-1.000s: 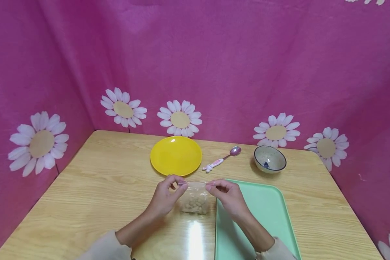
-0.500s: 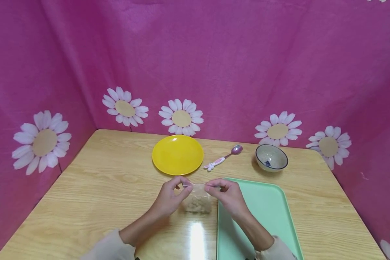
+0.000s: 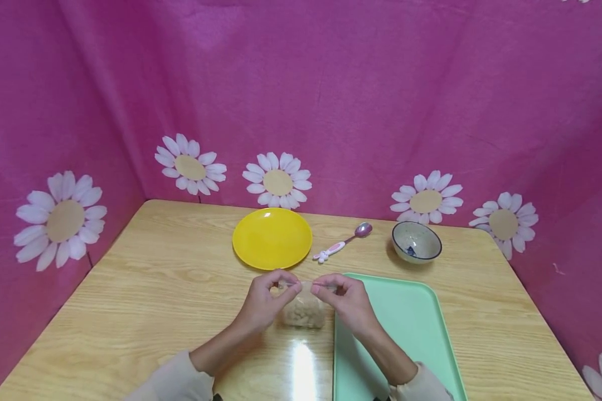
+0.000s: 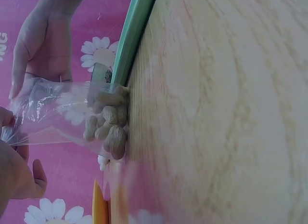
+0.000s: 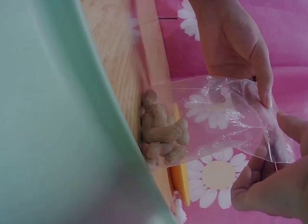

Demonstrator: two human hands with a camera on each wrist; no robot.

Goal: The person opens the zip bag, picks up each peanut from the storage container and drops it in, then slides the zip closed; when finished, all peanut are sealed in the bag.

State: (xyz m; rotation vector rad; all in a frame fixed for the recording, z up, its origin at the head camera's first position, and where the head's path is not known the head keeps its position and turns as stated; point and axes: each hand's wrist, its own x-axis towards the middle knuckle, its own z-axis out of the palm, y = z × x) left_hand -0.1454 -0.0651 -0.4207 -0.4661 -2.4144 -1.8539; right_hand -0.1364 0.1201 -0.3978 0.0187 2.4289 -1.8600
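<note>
A clear plastic bag (image 3: 303,309) stands on the table just left of the tray, and unshelled peanuts (image 4: 109,119) fill its lower end. My left hand (image 3: 262,301) pinches the bag's top edge on the left between thumb and forefinger. On the right side of that edge, my right hand (image 3: 348,303) pinches it the same way. The two thumbs are close together above the bag. In the right wrist view the bag's upper part (image 5: 231,113) looks creased between both hands, and I cannot tell whether its mouth is open.
A green tray (image 3: 406,323) lies under my right forearm. Behind the hands are a yellow plate (image 3: 272,239), a spoon with a rabbit handle (image 3: 337,247) and a patterned bowl (image 3: 416,243). The wooden table (image 3: 155,289) meets a pink flowered curtain (image 3: 331,111).
My hands have drawn closer together along the bag's top edge, so less of that edge shows between them. The plate, spoon, bowl and tray have stayed put.
</note>
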